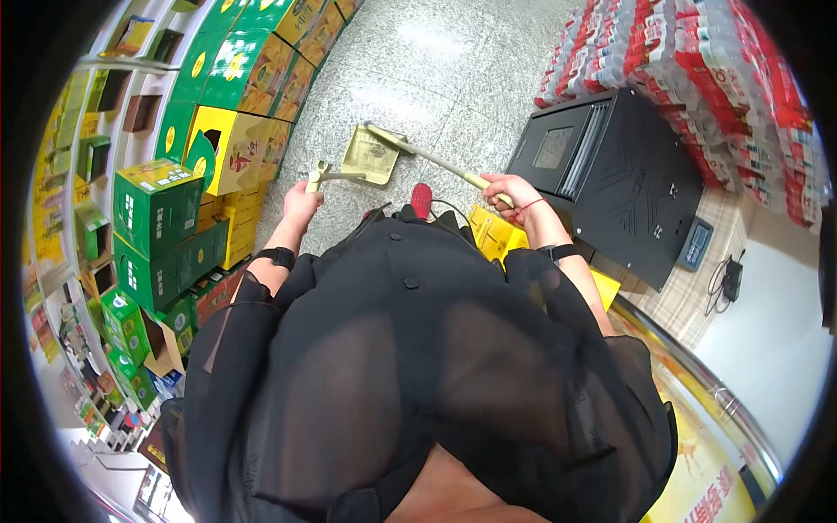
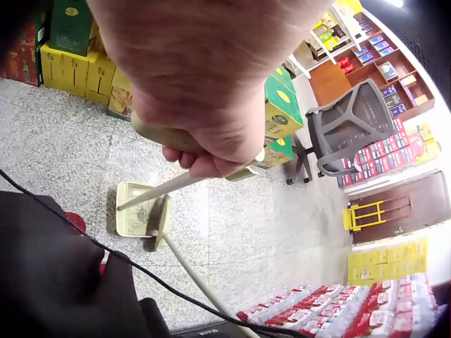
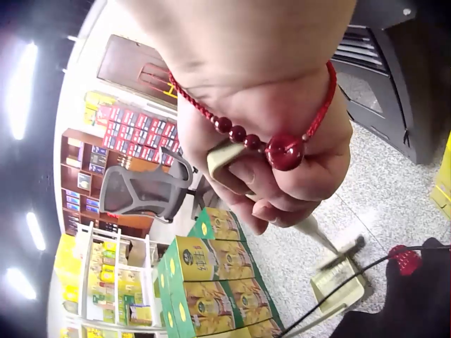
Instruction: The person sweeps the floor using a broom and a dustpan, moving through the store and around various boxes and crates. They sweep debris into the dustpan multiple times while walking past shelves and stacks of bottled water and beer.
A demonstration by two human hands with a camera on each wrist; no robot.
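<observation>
In the head view the left hand (image 1: 302, 204) grips the top of the handle of a pale yellow dustpan (image 1: 370, 157), which lies on the floor. The right hand (image 1: 514, 197) holds the end of a broom handle (image 1: 445, 163); its head rests at the dustpan's edge. Seen from the left wrist, the left hand (image 2: 204, 134) curls round the dustpan handle, with the broom head (image 2: 161, 215) over one side of the pan (image 2: 134, 208). In the right wrist view the right hand (image 3: 271, 169) wraps the broom's looped handle end (image 3: 227, 163).
Stacked green and yellow cartons (image 1: 248, 74) stand at the left. A black cabinet (image 1: 610, 183) and shrink-wrapped bottles (image 1: 697, 78) are at the right. A red shoe (image 1: 422, 200) is near the dustpan. An office chair (image 2: 349, 130) stands farther off. A black cord (image 2: 162, 280) hangs across the left wrist view.
</observation>
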